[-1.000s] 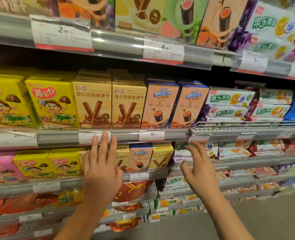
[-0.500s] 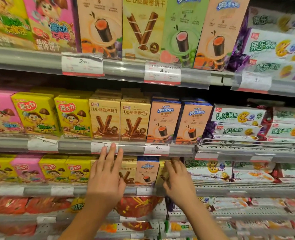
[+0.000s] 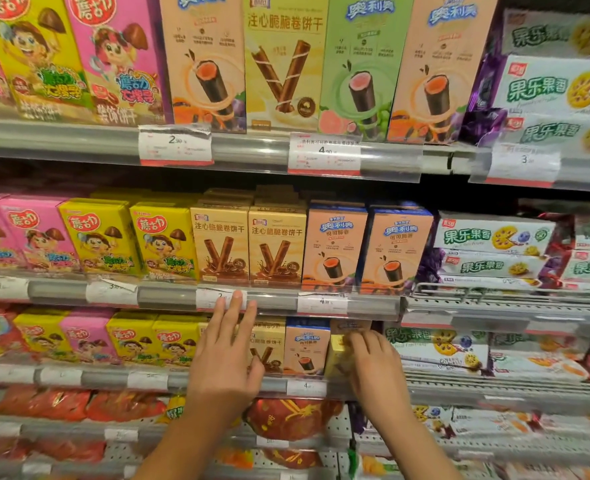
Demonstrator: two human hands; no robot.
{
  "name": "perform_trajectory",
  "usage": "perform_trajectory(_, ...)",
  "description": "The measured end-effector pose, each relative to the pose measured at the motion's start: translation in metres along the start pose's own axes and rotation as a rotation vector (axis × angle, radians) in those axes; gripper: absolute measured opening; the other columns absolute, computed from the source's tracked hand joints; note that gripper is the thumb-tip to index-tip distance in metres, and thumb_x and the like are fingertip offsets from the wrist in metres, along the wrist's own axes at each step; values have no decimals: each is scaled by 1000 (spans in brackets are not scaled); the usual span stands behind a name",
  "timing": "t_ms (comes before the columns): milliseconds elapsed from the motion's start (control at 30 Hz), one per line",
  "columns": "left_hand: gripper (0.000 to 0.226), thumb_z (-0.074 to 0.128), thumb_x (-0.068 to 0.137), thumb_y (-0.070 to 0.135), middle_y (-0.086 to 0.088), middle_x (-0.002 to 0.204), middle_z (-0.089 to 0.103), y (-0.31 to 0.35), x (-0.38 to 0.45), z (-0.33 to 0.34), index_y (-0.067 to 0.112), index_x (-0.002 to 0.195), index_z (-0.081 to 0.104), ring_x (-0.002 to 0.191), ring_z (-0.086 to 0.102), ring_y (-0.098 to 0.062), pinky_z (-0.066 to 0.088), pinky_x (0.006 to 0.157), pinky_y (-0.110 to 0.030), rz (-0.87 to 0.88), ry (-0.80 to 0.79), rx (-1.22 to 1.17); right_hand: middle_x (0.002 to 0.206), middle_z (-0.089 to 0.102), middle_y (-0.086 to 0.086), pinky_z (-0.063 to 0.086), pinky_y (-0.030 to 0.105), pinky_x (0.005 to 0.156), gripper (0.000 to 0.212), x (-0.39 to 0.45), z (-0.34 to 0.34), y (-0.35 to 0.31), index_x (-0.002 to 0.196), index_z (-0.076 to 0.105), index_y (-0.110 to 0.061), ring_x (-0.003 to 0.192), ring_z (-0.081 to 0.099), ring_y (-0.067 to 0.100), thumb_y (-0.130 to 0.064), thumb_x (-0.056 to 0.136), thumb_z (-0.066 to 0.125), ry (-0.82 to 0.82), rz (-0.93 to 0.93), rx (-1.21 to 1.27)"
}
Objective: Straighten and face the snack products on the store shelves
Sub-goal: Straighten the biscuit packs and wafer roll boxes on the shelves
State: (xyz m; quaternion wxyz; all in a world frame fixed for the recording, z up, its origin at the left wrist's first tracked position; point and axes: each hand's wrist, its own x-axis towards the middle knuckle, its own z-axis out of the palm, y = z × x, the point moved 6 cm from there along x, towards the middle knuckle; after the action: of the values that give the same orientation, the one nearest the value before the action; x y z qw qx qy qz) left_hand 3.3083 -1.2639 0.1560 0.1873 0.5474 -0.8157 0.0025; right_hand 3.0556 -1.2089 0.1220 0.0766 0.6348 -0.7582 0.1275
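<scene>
Both hands work the third shelf rail down, in the wafer-roll section. Left hand (image 3: 226, 362) is flat, fingers straight and together pointing up, palm over the front of a tan wafer-roll box (image 3: 269, 348) on that lower shelf; its fingertips (image 3: 237, 299) reach the grey price rail (image 3: 169, 295) of the shelf above, over a white price tag (image 3: 217, 299). Nothing is gripped by it. Right hand (image 3: 376, 365) sits just to the right, apart from the left one, fingers curled round the top edge of a yellow box (image 3: 336, 358) that stands tilted, turned edge-on compared with its neighbours; thumb side is hidden, so the exact pinch is unclear. Between the two hands stands a peach-and-blue cocoa roll box (image 3: 305, 348), upright and facing out, touched by neither hand as far as shows. Left of the left hand is a row of yellow and pink mushroom-biscuit boxes (image 3: 134, 337), fronts out. Shelf above: two tan wafer-roll boxes (image 3: 248, 244) and two peach cocoa roll boxes (image 3: 366, 247), squared up. To the right are green-and-white fruit biscuit packs (image 3: 494, 237) stacked flat. Red bags (image 3: 286, 420) lie on the shelf below the hands.
</scene>
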Motion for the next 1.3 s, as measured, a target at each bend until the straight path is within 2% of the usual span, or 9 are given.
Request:
perform_trajectory(233, 87, 46, 92, 42, 9, 166, -23, 1, 0, -2, 33, 161, -6, 154, -21, -16, 23, 124, -49, 0, 0, -27, 94, 59, 1, 51, 32, 62, 71, -12, -14, 12, 100, 73, -19, 83, 58, 23, -4, 32, 88, -11, -72, -86)
perform_trajectory(467, 82, 41, 90, 46, 12, 166, -21, 7, 1, -5, 34, 161, 1, 153, -22, -16, 22, 124, -49, -62, -12, -99, 116, 47, -8, 48, 22, 80, 47, -18, -69, 3, 132, 55, -29, 105, 52, 13, -33, 86, 67, 8, -247, 149)
perform_trajectory(567, 81, 38, 96, 49, 12, 160, -34, 14, 2, -18, 35, 160, -9, 150, -29, -17, 10, 125, -41, -70, -43, -90, 121, 46, -17, 39, 9, 85, 47, -17, -108, -6, 140, 49, -37, 107, 52, 2, -47, 94, 53, 79, -324, 326)
perform_trajectory(667, 78, 35, 98, 51, 7, 160, -34, 22, 3, -41, 36, 159, -11, 153, -22, -21, 17, 126, -38, -24, -74, -34, 128, 49, -28, 40, 7, 93, 52, -10, -160, -15, 144, 45, -44, 117, 53, -4, -58, 95, 51, 164, -352, 474)
perform_trajectory(767, 72, 36, 98, 57, 8, 169, -12, 23, 8, -67, 37, 161, 8, 157, 2, -18, 30, 121, -34, 28, -96, -11, 122, 57, -28, 47, 13, 88, 52, 5, -225, -28, 138, 55, -42, 115, 58, 1, -57, 89, 61, 285, -391, 588)
perform_trajectory(833, 63, 41, 95, 60, 11, 162, 32, 22, 13, -95, 40, 154, 32, 142, 41, -10, 43, 108, -28, 23, -82, -73, 118, 62, -23, 48, 16, 85, 45, 18, -264, -37, 130, 63, -37, 111, 61, 5, -50, 87, 67, 366, -436, 617)
perform_trajectory(900, 48, 46, 95, 61, 21, 123, 64, 27, 20, -135, 43, 139, 50, 106, 61, 1, 51, 89, -20, 17, -41, -151, 114, 65, -20, 50, 20, 84, 37, 34, -293, -46, 123, 69, -30, 108, 64, 7, -41, 88, 71, 404, -478, 632)
perform_trajectory(1067, 7, 53, 96, 47, 25, 81, 64, 26, 42, -242, 44, 93, 59, 77, 59, 7, 39, 61, -10, 24, 269, -259, 112, 67, -21, 55, 26, 83, 22, 73, -328, -66, 113, 72, -28, 109, 64, 7, -33, 92, 73, 409, -548, 684)
perform_trajectory(1300, 8, 61, 95, 32, 19, 91, 69, 28, 68, -330, 32, 97, 69, 85, 62, -3, 50, 70, -25, 241, 647, -252, 113, 68, -16, 58, 40, 80, 20, 97, -322, -70, 109, 71, -35, 109, 64, 12, -30, 90, 73, 374, -558, 774)
